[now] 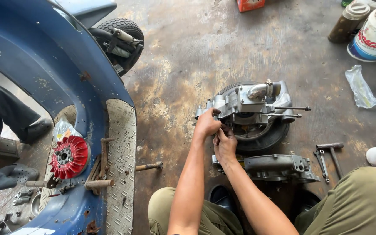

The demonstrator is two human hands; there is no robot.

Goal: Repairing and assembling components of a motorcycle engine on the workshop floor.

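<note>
1. Grey engine casing [249, 106] lies on a tyre [264, 135] on the stained concrete floor [183, 65], right of the blue scooter body [57, 74].
2. Left hand [206, 125] is curled closed on the casing's near-left edge.
3. Right hand [225, 146] sits just below, fingers bent at the casing's underside; what it grips cannot be told.
4. Second casing half [279, 167] lies nearer the knees; spanners [327, 159] rest to its right.
</note>
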